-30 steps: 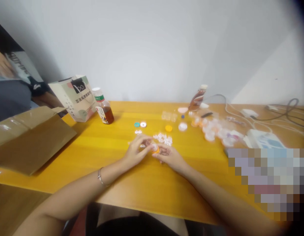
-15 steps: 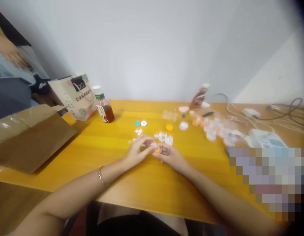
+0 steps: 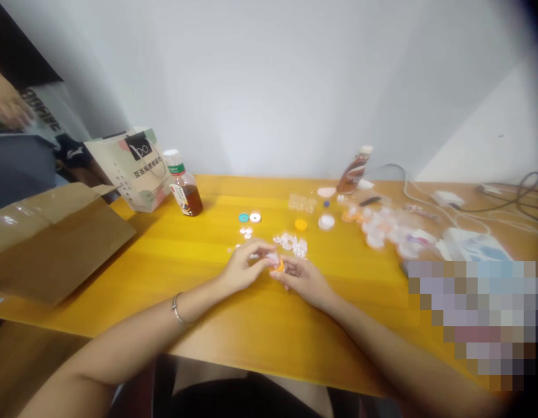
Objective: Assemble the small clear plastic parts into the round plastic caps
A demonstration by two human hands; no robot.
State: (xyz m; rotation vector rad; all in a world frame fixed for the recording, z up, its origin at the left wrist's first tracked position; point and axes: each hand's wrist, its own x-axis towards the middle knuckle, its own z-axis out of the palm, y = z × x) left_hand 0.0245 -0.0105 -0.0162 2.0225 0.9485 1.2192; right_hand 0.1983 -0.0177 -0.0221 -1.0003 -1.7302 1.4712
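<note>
My left hand (image 3: 242,268) and my right hand (image 3: 302,278) meet over the yellow table (image 3: 260,325), fingertips pinched together on a small orange and clear round piece (image 3: 276,262). A silver bracelet (image 3: 177,310) circles my left wrist. Just beyond my fingers lies a heap of small clear plastic bits (image 3: 290,244). Farther back sit a teal ring (image 3: 243,217), a white ring (image 3: 255,217), a yellow cap (image 3: 300,224) and a white cap (image 3: 326,222).
An open cardboard box (image 3: 55,244) lies at the left, with a paper gift bag (image 3: 136,168) and a tea bottle (image 3: 184,188) behind it. A tilted brown bottle (image 3: 353,171), small round containers (image 3: 382,229), cables (image 3: 490,203) and a white device (image 3: 471,247) crowd the right. Another person's hand (image 3: 7,107) shows far left.
My hands stay pinched on the small piece, fingers shifting only slightly. The view has drifted a little. The other person's hand at far left has moved.
</note>
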